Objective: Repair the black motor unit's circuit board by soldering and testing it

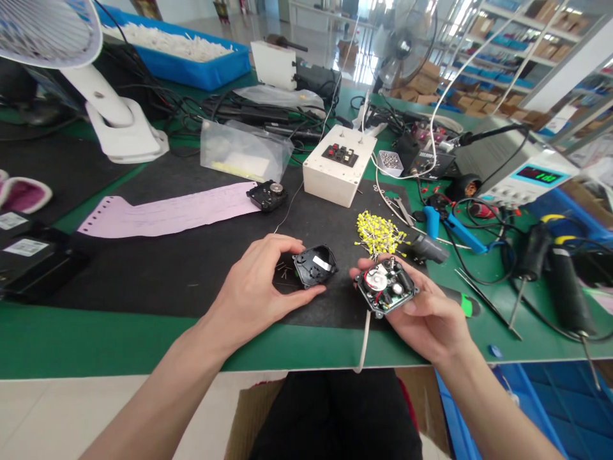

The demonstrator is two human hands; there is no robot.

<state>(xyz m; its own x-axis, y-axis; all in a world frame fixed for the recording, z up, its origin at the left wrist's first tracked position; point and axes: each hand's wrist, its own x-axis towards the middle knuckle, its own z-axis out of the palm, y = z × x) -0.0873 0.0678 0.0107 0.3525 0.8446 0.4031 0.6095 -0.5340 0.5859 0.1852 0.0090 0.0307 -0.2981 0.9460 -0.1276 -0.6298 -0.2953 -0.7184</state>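
Observation:
My left hand [261, 291] grips a black plastic housing cover [315, 266] between thumb and fingers, its hollow inside with a white label facing up. In my right hand [431, 313] rests the other half of the device, an open black housing [387, 287] with a round white part, red wires and a green circuit board. A pale cable [364, 342] hangs from this half over the table edge. The two halves are held apart above the black mat [191, 268]. Just behind my right hand lies a pile of yellow-headed pins [380, 233]. Several small screws [283, 271] lie near my left fingers.
Behind stand a white switch box [339, 165] and a small tray of metal parts [389, 163]. A similar black unit [268, 195] sits on a pink paper strip [177, 209]. To the right are blue-handled pliers [464, 233], electric screwdrivers [567, 287] and a power supply [522, 166]. A white fan [110, 115] stands left.

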